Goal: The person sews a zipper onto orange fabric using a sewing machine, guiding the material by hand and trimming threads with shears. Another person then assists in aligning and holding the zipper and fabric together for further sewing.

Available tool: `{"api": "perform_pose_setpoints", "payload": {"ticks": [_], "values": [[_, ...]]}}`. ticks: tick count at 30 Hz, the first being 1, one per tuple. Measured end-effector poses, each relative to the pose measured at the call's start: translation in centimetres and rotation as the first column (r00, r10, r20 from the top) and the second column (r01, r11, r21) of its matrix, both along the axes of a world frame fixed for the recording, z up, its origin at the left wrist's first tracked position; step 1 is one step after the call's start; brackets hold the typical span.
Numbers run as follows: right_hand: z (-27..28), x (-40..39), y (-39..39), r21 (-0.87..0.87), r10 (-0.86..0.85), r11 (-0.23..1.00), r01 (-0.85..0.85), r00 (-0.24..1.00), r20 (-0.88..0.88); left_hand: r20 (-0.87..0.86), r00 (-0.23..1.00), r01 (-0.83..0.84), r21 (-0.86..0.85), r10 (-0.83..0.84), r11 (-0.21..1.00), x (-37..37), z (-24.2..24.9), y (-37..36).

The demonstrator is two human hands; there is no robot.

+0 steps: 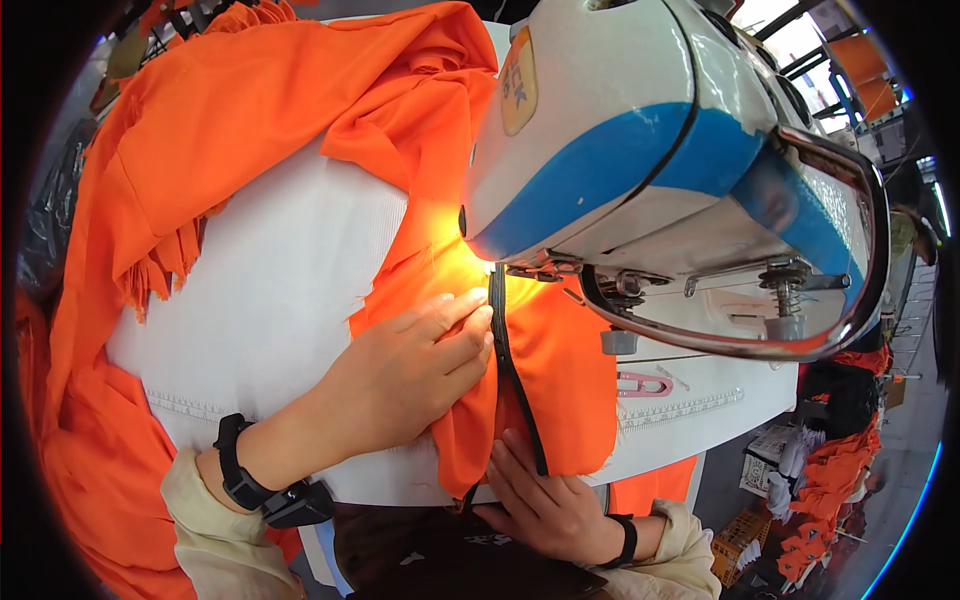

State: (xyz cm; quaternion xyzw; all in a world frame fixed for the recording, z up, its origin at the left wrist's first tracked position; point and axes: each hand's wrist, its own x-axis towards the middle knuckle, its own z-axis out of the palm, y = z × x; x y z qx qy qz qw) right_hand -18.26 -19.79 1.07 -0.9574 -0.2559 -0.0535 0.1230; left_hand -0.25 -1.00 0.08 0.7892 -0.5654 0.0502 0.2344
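Observation:
Orange fabric [560,380] lies under the sewing machine's needle area, and a black zipper [503,345] runs down along it toward me. My left hand [425,365] is closed on the orange fabric at the zipper's left edge, fingertips pressed together just in front of the lit needle area. Its thumb is hidden. Lower down, my right hand [545,500] rests by the zipper's near end, its fingers stretched out over the fabric's near edge. The sewing machine [600,130], white and blue, hides the needle and presser foot in part.
More orange fabric [230,90] is heaped across the table's left and far side. A pink-handled tool [645,384] and a printed ruler scale [690,408] lie on the white table [280,250]. A metal guard loop [875,250] juts out at right; a yellow crate [740,540] stands below.

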Motion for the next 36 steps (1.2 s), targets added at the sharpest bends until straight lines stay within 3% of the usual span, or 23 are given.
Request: {"api": "perform_pose_setpoints", "payload": {"ticks": [9,14,18,21,23,33,35,36], "values": [[-0.6,-0.3,-0.1,0.015,0.000,1.000,0.001,1.000,-0.017,0.040,0.999,0.034,0.003,-0.034,0.999,0.1,-0.1,-0.1],[-0.1,0.1,0.0,-0.004,0.004,1.000,-0.004,1.000,0.015,0.046,0.996,-0.085,0.119,0.080,0.989,-0.6,1.0,0.0],[-0.1,0.1,-0.1,-0.007,0.003,1.000,-0.003,1.000,0.019,0.086,0.995,-0.068,0.142,0.056,0.987,-0.5,0.5,0.2],[-0.1,0.0,-0.1,-0.017,0.004,1.000,-0.003,1.000,0.026,0.041,0.999,0.006,0.108,-0.011,0.994,-0.2,0.4,0.1],[-0.3,-0.1,0.0,-0.022,0.000,1.000,0.001,0.999,0.035,0.099,0.994,0.023,0.134,-0.037,0.991,-0.3,0.3,0.1],[1.6,-0.8,-0.3,-0.086,0.041,0.995,-0.043,0.999,-0.024,0.073,0.997,0.014,0.075,-0.019,0.997,-0.4,0.0,-0.3],[3.0,-0.5,-1.3,0.387,0.148,0.914,-0.122,0.988,-0.039,0.093,0.995,0.011,0.067,-0.017,0.998,-0.5,-0.3,-0.2],[4.2,1.2,-1.6,0.359,0.094,0.926,-0.120,0.992,0.089,0.091,0.996,0.012,0.064,-0.018,0.998,-0.5,-0.4,-0.2]]}}
